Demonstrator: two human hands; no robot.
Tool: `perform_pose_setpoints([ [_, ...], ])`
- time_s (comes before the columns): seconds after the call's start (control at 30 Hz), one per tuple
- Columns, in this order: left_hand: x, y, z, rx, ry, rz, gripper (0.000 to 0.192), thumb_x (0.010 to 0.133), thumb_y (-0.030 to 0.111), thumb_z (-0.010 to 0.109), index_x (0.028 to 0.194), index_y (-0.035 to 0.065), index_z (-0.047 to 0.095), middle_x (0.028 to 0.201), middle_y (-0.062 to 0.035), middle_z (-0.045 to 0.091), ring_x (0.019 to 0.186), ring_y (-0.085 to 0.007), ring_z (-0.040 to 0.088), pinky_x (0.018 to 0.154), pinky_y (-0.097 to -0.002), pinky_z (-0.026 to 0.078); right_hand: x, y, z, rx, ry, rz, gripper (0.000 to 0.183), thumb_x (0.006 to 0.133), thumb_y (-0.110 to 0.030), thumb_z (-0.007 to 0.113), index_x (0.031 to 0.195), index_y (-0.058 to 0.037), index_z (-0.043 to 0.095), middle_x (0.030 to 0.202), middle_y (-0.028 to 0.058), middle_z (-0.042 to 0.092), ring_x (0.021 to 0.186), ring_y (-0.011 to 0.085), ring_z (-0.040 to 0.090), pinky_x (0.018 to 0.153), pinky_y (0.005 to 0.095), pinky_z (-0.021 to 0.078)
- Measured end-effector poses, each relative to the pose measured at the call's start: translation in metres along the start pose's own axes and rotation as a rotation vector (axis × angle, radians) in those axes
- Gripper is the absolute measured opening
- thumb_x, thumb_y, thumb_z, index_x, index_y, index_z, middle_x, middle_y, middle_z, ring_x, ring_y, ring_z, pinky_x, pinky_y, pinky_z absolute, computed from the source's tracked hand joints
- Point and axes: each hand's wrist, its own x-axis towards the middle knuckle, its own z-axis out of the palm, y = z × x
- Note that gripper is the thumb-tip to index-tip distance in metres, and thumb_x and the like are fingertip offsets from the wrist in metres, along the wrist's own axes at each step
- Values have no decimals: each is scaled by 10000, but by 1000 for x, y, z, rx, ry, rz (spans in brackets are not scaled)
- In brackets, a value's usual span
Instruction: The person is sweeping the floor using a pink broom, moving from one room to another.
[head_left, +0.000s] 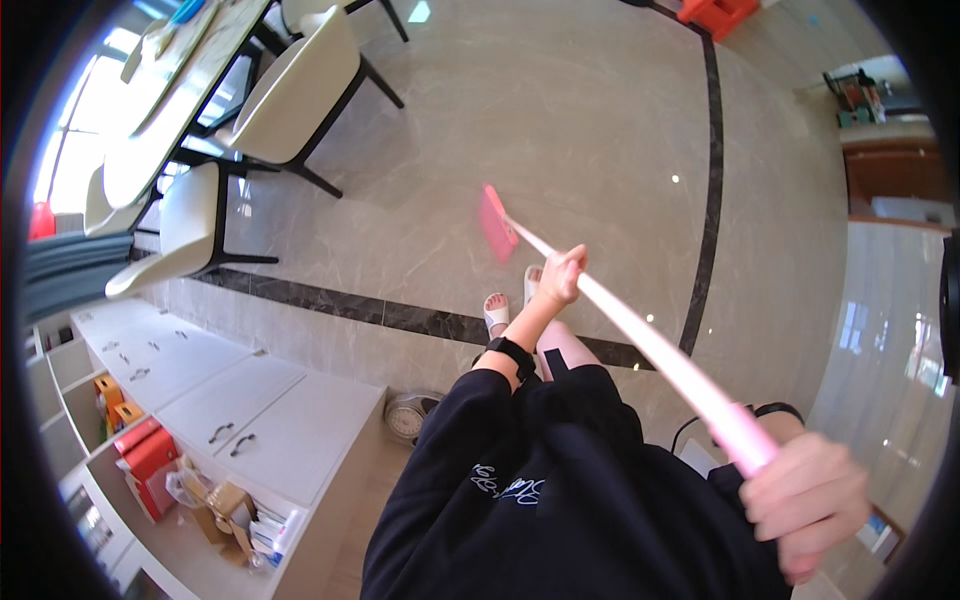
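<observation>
A pink broom (637, 319) runs diagonally across the head view, from the lower right up to its bristle head (497, 225) on the glossy tiled floor (450, 135). My left hand (564, 274) is closed around the lower part of the pale pink handle. At the lower right, my right hand (806, 502), slightly blurred, grips the handle near its top end. The broom head rests just ahead of my feet, which are in white open-toed sandals (496, 313). Its bristles look blurred.
Cream chairs (300, 97) with black legs stand by a marble-topped table (161, 105) at the upper left. White cabinets (300, 427) with open shelves are at the lower left, beside a round-dial scale (406, 421). A red plastic stool (718, 13) is at the top right.
</observation>
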Motion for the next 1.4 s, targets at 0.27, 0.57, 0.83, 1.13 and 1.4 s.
perform_pose_setpoints([
  [0.27, 49, 49, 64, 106, -218, 71, 226, 777, 204, 347, 635, 55, 439, 469, -180, 456, 469, -389, 489, 479, -468, 402, -73, -71, -121, -34, 355, -18, 325, 834, -92, 476, 513, -54, 441, 468, 61, 499, 382, 132, 504, 382, 269, 473],
  [0.57, 126, -43, 140, -1, -16, 71, 415, 780, 401, 250, 598, 60, 403, 442, -127, 411, 415, -323, 475, 411, -380, 377, -25, 37, -211, 133, -272, -48, 229, 747, -93, 576, 544, -12, 505, 555, 128, 534, 403, 210, 485, 361, 307, 373],
  [0.83, 231, -77, 216, -99, 4, -8, 483, 780, 449, 228, 611, 36, 413, 499, -127, 403, 458, -317, 448, 439, -369, 341, -45, 53, -249, -94, -519, 10, 307, 745, -137, 557, 502, -57, 387, 482, 26, 422, 357, 146, 423, 348, 257, 304],
  [1.13, 347, -50, 251, 167, -335, 251, 207, 704, 212, 396, 752, 19, 452, 721, -157, 466, 747, -336, 460, 734, -369, 367, -72, 67, -323, -112, -490, -211, 277, 762, -200, 492, 524, -105, 388, 505, 5, 417, 387, 118, 438, 346, 246, 335],
  [1.4, 360, -93, 265, 109, -449, 94, 315, 835, 250, 251, 746, 23, 450, 697, -148, 457, 710, -322, 459, 680, -365, 365, -90, 98, -380, -419, 392, -32, 305, 826, -216, 496, 581, -36, 463, 523, 23, 491, 440, 140, 501, 464, 261, 477],
])
